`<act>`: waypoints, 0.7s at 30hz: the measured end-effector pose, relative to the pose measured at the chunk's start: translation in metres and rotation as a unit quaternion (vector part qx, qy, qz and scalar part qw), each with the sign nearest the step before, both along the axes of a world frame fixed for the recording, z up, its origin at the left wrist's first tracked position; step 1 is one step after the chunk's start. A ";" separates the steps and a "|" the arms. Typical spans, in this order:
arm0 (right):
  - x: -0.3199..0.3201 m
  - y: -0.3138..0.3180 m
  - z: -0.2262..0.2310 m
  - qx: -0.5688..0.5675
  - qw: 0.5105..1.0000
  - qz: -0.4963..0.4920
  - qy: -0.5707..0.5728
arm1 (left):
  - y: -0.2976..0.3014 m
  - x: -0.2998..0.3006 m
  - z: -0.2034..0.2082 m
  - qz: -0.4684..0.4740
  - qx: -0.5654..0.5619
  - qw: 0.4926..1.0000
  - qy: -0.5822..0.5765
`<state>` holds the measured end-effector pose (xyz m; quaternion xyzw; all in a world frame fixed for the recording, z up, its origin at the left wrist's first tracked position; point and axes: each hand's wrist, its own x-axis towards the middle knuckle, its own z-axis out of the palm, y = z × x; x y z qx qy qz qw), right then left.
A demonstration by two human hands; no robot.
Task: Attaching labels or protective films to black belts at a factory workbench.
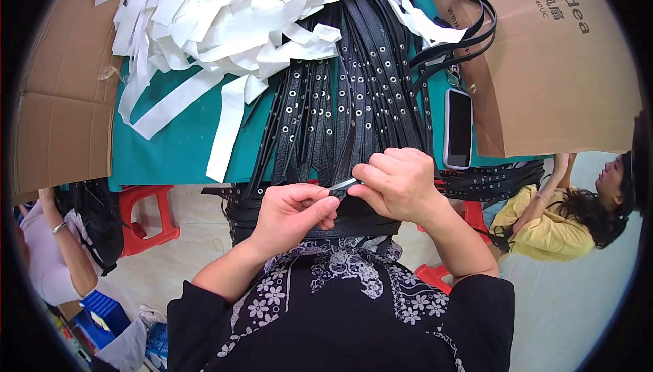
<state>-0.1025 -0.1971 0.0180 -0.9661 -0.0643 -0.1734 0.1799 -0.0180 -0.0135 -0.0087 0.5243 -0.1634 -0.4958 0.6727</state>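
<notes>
Close to the table's near edge, my two hands meet over one short piece. My left hand (294, 210) is closed, its thumb and finger pinching the end of a black strap (338, 194). A narrow whitish strip (344, 185) shows along that strap and runs to my right hand (398, 183), which is closed with curled fingers and thumb pinched at its other end. Whether the strip is part of the strap or separate I cannot tell. Just beyond my hands lie many black belts with metal eyelets (328, 113), side by side, some hanging over the edge.
A heap of white strips (211, 21) covers the far left of the green table (180, 157). At right lie a phone (458, 129) and a large cardboard box (544, 86). Another box (64, 86) stands left. People sit on both sides, near red stools (153, 219).
</notes>
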 end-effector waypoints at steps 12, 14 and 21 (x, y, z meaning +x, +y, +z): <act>0.002 0.015 -0.020 0.685 0.689 -0.202 0.121 | 0.000 0.003 -0.015 0.009 -0.035 0.951 0.306; 0.006 0.025 -0.025 0.725 0.644 -0.193 0.149 | 0.001 0.002 -0.016 0.008 -0.032 0.949 0.312; 0.011 0.030 -0.037 0.827 0.519 -0.130 0.172 | 0.008 0.009 -0.010 0.019 0.060 0.984 -0.167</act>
